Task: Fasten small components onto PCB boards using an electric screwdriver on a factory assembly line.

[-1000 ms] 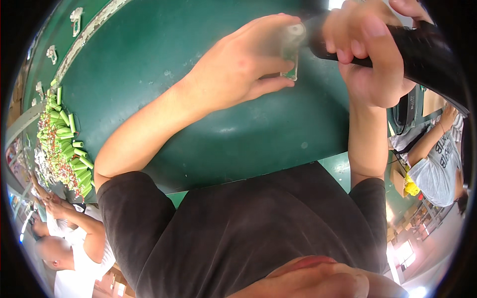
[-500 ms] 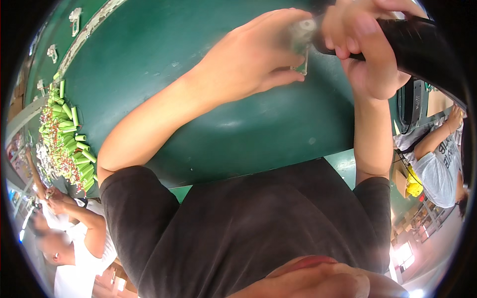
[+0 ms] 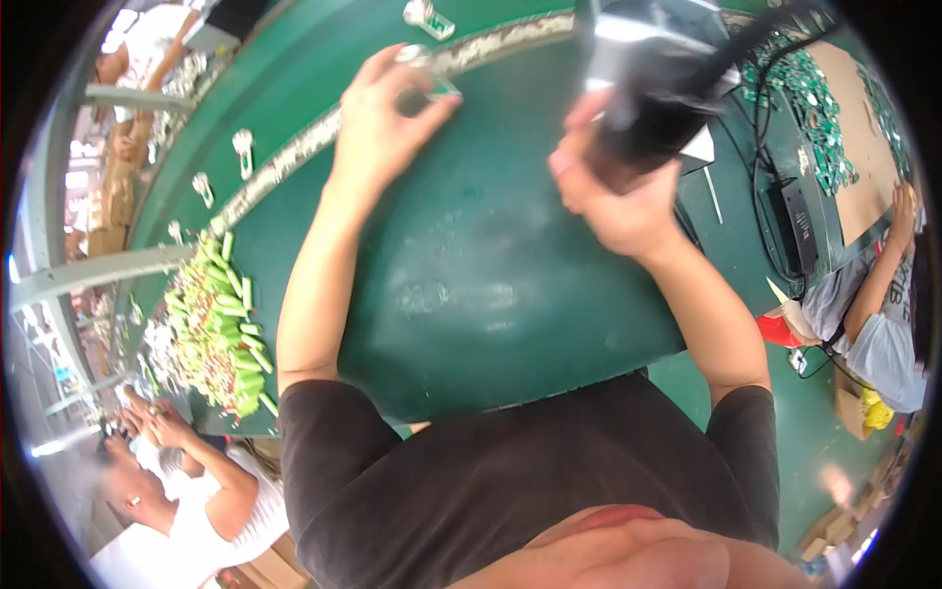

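The bench (image 3: 471, 294) is dark green with a pale, speckled strip (image 3: 294, 157) along its far edge. Bright green sticks (image 3: 231, 324) lie heaped at its left edge. The handheld tool (image 3: 657, 88) is glossy black; the person's shirt (image 3: 491, 481) is plain dark grey.

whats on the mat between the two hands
Nothing: in the head view, bare green mat separates the left hand, pinching a small clear part, from the right hand gripping a black tool.

Pile of small parts (image 3: 218, 334) left on table (image 3: 491, 294), cables (image 3: 775, 187) right
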### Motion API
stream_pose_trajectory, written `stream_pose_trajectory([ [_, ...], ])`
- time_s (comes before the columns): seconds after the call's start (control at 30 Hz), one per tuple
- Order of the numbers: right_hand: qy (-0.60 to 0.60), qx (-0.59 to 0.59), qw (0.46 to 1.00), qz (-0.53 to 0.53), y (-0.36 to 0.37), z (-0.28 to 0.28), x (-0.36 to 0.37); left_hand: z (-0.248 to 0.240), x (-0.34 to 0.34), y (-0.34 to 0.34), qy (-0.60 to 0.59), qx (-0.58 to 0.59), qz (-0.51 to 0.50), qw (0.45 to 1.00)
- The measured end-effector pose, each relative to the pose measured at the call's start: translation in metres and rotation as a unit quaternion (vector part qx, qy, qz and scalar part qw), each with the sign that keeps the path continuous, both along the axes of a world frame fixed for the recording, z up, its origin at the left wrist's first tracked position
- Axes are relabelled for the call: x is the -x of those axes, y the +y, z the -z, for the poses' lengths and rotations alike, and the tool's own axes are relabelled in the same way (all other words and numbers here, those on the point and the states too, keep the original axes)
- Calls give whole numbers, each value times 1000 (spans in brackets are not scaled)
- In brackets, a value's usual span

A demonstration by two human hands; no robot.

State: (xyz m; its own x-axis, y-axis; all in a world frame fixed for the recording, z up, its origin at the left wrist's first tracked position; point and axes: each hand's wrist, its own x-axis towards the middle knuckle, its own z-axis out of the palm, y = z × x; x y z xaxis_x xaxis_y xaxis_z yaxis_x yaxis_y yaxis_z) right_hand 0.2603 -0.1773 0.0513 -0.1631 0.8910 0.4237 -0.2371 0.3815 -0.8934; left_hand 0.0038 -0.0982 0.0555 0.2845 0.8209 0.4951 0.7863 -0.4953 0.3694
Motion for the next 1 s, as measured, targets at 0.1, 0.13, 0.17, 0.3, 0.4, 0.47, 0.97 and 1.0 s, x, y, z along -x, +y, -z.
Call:
stream_pose_trajectory([
  [0.1, 28, 49, 997, -48, 1, -1, 2, 10, 47, 64, -14, 57, -60, 996],
  [0.13, 97, 38, 994, -39, 2, 6, 7, 11, 51, 80, -5, 93, -81, 992],
  [0.17, 71, 66, 994, -58, 2, -4, 11, 16, 77, 90, 31, 34, -88, 995],
  [0.3, 16, 37, 997, -59, 4, 3, -5, 23, 35, 116, 87, 18, -36, 995],
  [0.4, -22, 25, 997, -68, 3, 3, -6, 29, 24, 121, 118, 42, 0, 992],
  [0.47, -10, 21, 995, -93, 1, 2, -1, 34, 30, 131, 131, 74, -35, 988],
  [0.97, 146, -219, 957, 119, 25, -60, -58, -1, -81, -72, -118, 131, 179, 968],
  [1.0, 106, -216, 960, 141, 28, -63, -60, 6, -82, -81, -105, 131, 192, 967],
])
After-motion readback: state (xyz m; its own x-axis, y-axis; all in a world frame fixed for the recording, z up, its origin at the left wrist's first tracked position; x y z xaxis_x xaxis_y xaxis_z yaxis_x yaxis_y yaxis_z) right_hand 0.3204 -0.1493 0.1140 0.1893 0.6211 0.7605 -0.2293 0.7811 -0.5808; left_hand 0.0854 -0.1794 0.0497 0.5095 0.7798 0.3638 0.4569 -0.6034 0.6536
